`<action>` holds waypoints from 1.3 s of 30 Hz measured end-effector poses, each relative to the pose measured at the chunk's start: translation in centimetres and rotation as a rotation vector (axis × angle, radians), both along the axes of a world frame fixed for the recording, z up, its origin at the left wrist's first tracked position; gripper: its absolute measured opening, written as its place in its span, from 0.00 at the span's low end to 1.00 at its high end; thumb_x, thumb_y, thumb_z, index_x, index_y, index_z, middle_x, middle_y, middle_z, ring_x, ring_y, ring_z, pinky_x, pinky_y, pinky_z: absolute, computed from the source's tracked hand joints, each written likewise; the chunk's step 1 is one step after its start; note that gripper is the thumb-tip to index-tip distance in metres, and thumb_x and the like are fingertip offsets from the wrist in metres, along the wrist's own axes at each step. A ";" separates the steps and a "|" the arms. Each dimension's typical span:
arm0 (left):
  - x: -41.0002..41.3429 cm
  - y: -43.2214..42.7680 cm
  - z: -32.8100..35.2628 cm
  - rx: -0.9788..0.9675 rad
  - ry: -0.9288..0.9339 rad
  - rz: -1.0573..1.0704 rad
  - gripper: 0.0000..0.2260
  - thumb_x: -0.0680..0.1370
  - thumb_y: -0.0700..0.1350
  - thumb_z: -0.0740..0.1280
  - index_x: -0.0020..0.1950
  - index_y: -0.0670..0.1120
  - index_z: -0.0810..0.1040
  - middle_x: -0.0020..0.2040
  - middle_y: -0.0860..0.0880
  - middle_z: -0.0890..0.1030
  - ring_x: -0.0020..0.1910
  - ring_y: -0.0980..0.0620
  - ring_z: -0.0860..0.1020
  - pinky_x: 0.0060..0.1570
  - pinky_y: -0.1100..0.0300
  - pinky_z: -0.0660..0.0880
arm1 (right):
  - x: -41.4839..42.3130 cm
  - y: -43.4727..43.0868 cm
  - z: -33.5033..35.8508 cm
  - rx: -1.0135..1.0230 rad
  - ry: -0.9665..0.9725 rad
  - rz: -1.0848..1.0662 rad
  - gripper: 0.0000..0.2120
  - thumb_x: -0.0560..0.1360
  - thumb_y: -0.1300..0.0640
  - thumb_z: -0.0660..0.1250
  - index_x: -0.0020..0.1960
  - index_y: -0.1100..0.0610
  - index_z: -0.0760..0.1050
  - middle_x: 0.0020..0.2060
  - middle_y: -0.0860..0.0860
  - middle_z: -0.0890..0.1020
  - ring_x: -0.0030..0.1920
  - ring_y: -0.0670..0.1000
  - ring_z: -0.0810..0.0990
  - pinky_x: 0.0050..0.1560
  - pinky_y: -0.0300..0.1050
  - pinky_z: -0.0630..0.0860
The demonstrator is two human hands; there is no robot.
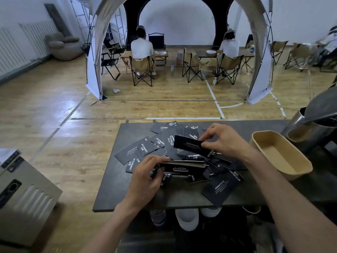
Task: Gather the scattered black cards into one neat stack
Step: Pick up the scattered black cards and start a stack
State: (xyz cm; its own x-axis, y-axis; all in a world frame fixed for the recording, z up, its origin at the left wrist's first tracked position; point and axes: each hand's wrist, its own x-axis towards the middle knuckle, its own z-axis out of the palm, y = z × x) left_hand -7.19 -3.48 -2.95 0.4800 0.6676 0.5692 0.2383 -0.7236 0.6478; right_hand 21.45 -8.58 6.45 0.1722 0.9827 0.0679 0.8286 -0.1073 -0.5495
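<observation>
Left hand (145, 174) grips the small stack (184, 168) by its end, left of the tray (279, 154). Right hand (225, 141) pinches one card (189, 145) by its edge. Loose cards (145, 148) lie further left. They look light, stiff and probably slick, so take them by the edges.

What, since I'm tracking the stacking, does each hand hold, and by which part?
Left hand grips the card stack by its left end; right hand pinches a single card at its right end.

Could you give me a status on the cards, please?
Left hand holds partial stack. Right hand pinches one card. Loose cards cover the table. Nothing blocking.
</observation>
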 end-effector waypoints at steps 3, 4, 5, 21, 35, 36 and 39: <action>0.2 0.0 -0.1 -0.022 -0.013 -0.028 0.20 0.75 0.27 0.72 0.60 0.47 0.83 0.55 0.55 0.83 0.57 0.59 0.81 0.58 0.66 0.76 | 1.0 -2.1 2.0 0.134 0.037 -0.032 0.10 0.70 0.61 0.76 0.44 0.45 0.88 0.33 0.44 0.77 0.33 0.44 0.75 0.35 0.38 0.71; 0.2 0.0 -0.1 -0.028 -0.013 -0.037 0.20 0.76 0.27 0.71 0.61 0.48 0.83 0.56 0.55 0.82 0.57 0.58 0.82 0.58 0.64 0.77 | 1.3 -2.7 2.5 0.210 0.032 -0.046 0.10 0.70 0.60 0.76 0.43 0.44 0.87 0.29 0.45 0.76 0.29 0.44 0.73 0.33 0.37 0.69; 0.3 0.1 -0.2 -0.030 -0.014 -0.042 0.20 0.76 0.28 0.71 0.61 0.48 0.83 0.56 0.55 0.82 0.57 0.56 0.82 0.58 0.62 0.77 | 1.5 -3.2 3.0 0.273 0.007 -0.070 0.08 0.70 0.57 0.74 0.42 0.44 0.87 0.27 0.44 0.77 0.27 0.43 0.72 0.31 0.38 0.70; 0.8 -0.1 -0.1 -0.055 -0.064 -0.064 0.33 0.74 0.27 0.74 0.75 0.47 0.70 0.76 0.48 0.71 0.72 0.57 0.74 0.62 0.61 0.79 | -5.5 -0.5 -0.3 -0.140 0.042 0.191 0.10 0.72 0.53 0.77 0.47 0.46 0.77 0.41 0.41 0.87 0.43 0.40 0.85 0.54 0.50 0.81; 0.0 0.0 -0.4 -0.007 0.068 -0.013 0.20 0.70 0.39 0.75 0.59 0.55 0.84 0.55 0.58 0.80 0.55 0.56 0.80 0.52 0.52 0.79 | -4.1 5.4 -2.7 -0.213 -0.370 0.285 0.32 0.71 0.56 0.73 0.74 0.45 0.71 0.69 0.43 0.75 0.67 0.52 0.71 0.67 0.54 0.71; 0.0 0.1 -0.4 -0.001 0.081 -0.003 0.20 0.69 0.39 0.75 0.58 0.56 0.84 0.54 0.60 0.80 0.55 0.57 0.80 0.53 0.51 0.78 | -4.0 5.7 -2.5 -0.202 -0.371 0.272 0.32 0.71 0.56 0.75 0.73 0.45 0.72 0.67 0.45 0.76 0.65 0.51 0.72 0.66 0.52 0.73; 0.1 0.0 -0.2 -0.041 0.059 -0.030 0.17 0.69 0.37 0.74 0.55 0.54 0.84 0.52 0.60 0.80 0.53 0.56 0.81 0.53 0.55 0.77 | -3.4 5.4 -1.3 -0.131 -0.332 0.234 0.23 0.72 0.57 0.76 0.66 0.45 0.80 0.57 0.45 0.77 0.58 0.49 0.78 0.60 0.48 0.75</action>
State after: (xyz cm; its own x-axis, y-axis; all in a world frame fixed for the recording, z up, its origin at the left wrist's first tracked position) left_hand -7.11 -3.47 -3.18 0.5323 0.6741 0.5121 0.2551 -0.7045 0.6622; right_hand 18.03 -3.15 5.11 -0.0667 0.9967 -0.0460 0.9684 0.0536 -0.2434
